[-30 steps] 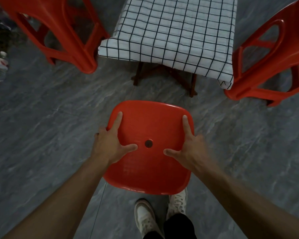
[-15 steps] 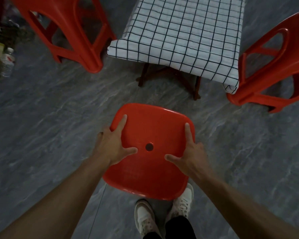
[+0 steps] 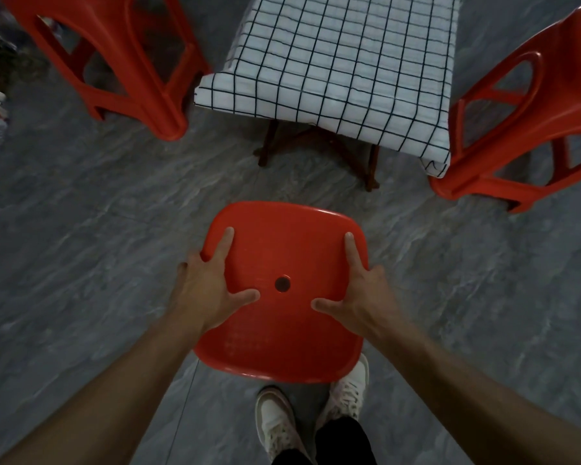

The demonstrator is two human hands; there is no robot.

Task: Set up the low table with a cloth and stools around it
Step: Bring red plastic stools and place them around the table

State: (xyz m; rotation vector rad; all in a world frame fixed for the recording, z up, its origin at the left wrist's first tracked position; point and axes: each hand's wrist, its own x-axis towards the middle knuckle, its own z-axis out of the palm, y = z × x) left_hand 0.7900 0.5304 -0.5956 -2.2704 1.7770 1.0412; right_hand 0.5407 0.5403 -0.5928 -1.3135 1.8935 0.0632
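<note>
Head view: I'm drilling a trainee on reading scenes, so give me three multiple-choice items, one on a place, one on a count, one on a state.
1. Where is the held stool relative to the low table?
A. On the table
B. On the near side, apart from it
C. Under the cloth

2. How many red stools show?
A. Two
B. Three
C. Five

3. How do the hands hold the stool?
A. Both grip its seat edges
B. Only the left hand touches it
C. Neither touches it

Answers: 1 B, bare floor lies between them. 2 B, one held, one at the left, one at the right. 3 A, the right hand and the left wrap the sides.
</note>
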